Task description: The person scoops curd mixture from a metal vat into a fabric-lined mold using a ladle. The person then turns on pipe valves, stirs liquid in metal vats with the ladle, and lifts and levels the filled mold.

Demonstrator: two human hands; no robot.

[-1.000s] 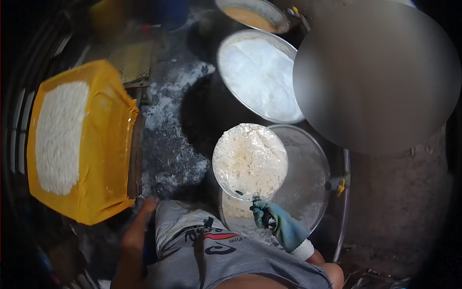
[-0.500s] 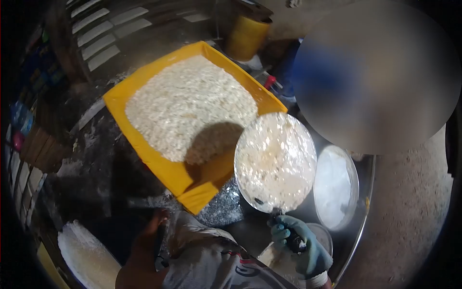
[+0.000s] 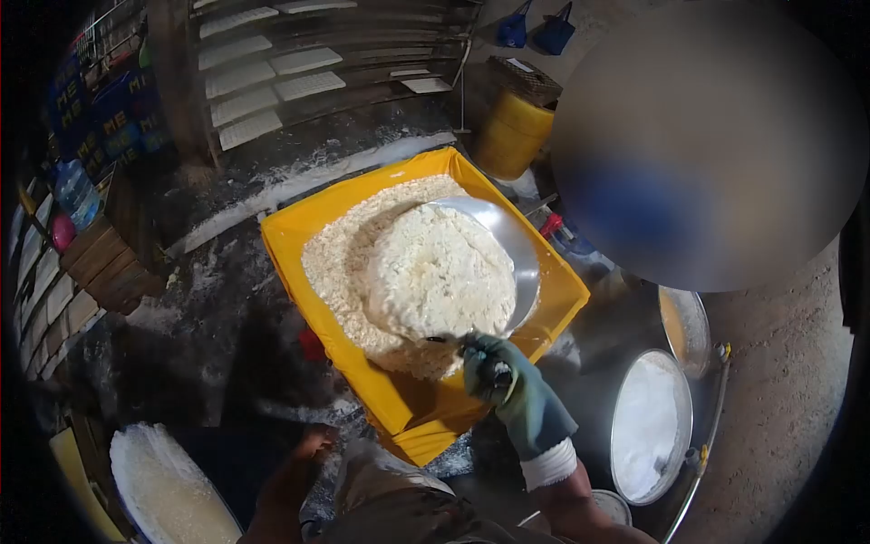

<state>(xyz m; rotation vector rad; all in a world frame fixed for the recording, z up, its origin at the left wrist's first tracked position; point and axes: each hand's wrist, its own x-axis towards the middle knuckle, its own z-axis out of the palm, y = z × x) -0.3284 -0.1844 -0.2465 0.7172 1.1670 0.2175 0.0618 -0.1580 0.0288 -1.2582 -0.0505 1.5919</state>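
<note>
My right hand (image 3: 494, 370), in a grey-green glove, is closed round the dark handle of a big round metal pan (image 3: 521, 245). The pan is over a yellow-lined box (image 3: 331, 340) and tips to the left. A wet, creamy white mass (image 3: 444, 272) bulges across the pan's left side towards the box. Pale lumpy mix (image 3: 331, 249) lies in the box beneath. My bare left hand (image 3: 317, 442) hangs low beside my body, left of the box's near corner; its fingers are too dark and small to read.
At lower left stands a tub (image 3: 168, 485) of pale grainy stuff. Right of the box is a round container (image 3: 651, 426) with white contents. A yellow drum (image 3: 515, 136) stands behind. A wooden crate (image 3: 113, 245) is at left. A blurred person (image 3: 634, 208) is at upper right.
My right hand has carried the pan left and forward over the box. The pan, level before, now tilts left, and its contents have shifted that way. The camera view has shifted too.
</note>
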